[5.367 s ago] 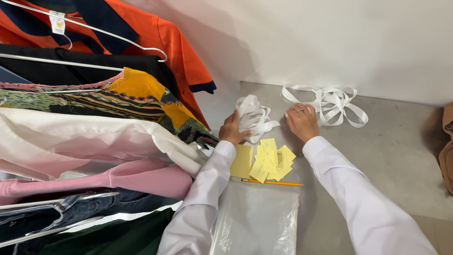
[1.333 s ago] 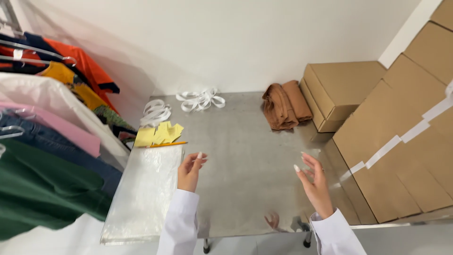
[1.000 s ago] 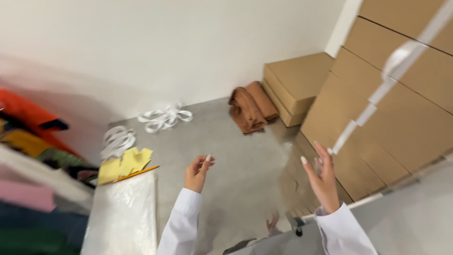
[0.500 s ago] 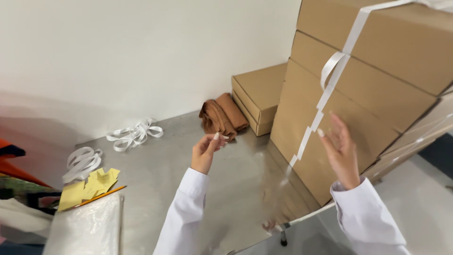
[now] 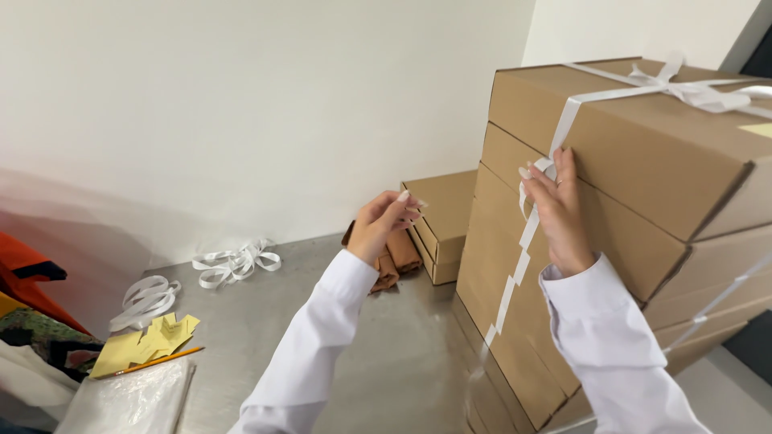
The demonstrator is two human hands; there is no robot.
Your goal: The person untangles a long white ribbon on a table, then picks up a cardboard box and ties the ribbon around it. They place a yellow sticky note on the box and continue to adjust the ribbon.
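The right hand (image 5: 559,210) lies flat on the side of the top box (image 5: 635,153), fingers on the white ribbon (image 5: 563,128) tied round the stack; whether it grips the ribbon is unclear; the left hand (image 5: 382,225) hovers with fingertips pinched, anything held too small to see; folded brown cloth (image 5: 398,255) sits partly hidden behind it; the lower boxes run out of frame.

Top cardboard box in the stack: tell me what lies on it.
On the top cardboard box lies a white ribbon, knotted in a bow, plus a pale note's corner. The box's contents are hidden.
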